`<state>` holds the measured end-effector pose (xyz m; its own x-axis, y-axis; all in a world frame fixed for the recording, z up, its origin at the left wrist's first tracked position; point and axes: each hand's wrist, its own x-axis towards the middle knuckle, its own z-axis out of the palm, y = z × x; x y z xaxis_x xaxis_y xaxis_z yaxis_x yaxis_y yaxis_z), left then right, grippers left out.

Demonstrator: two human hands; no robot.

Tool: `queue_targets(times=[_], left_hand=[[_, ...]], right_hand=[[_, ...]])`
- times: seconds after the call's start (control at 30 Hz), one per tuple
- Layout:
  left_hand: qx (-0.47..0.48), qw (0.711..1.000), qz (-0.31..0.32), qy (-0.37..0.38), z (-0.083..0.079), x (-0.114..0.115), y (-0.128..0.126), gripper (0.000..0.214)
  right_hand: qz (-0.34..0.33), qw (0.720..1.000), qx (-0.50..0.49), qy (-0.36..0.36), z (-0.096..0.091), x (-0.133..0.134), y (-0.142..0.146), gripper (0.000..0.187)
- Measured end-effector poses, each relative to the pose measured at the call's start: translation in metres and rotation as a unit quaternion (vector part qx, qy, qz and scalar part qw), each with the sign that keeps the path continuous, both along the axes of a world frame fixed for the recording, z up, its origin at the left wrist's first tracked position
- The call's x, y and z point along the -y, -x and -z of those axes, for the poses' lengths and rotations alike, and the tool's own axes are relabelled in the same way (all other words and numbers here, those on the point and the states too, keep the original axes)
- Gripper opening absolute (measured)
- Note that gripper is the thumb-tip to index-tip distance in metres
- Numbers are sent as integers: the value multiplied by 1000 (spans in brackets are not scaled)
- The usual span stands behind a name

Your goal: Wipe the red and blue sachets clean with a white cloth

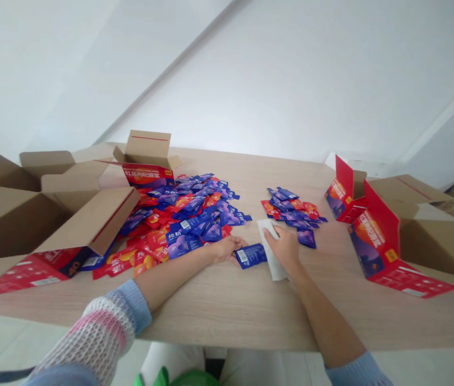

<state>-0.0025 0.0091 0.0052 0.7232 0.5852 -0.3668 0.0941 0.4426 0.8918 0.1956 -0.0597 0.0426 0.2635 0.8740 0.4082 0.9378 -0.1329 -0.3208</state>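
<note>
Left grip lies open by a blue sachet; right grip, also open, presses a white wipe. A large sachet heap and a smaller heap sit on the desk.

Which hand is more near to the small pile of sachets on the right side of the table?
The right hand is nearer: it rests on a white sheet just below the small pile of sachets. The left hand is farther, below and to the pile's left.

walls: plain white | table: light wood | floor: pale
</note>
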Motion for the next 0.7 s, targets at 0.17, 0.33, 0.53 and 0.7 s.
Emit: queue_targets(times=[0.17,0.33,0.53,0.7], left_hand=[[1,1000,-5,12,-1,-2,-2,11],[-14,998,-58,-26,1,5,-6,30],[-50,990,-125,-39,1,10,-9,39],[-83,985,-149,-33,-3,11,-15,28]], right_hand=[[-116,993,-9,9,2,10,31,35],[-105,989,-19,104,11,9,46,33],[28,985,1,169,13,-2,29,40],[94,979,-5,181,12,-13,1,41]])
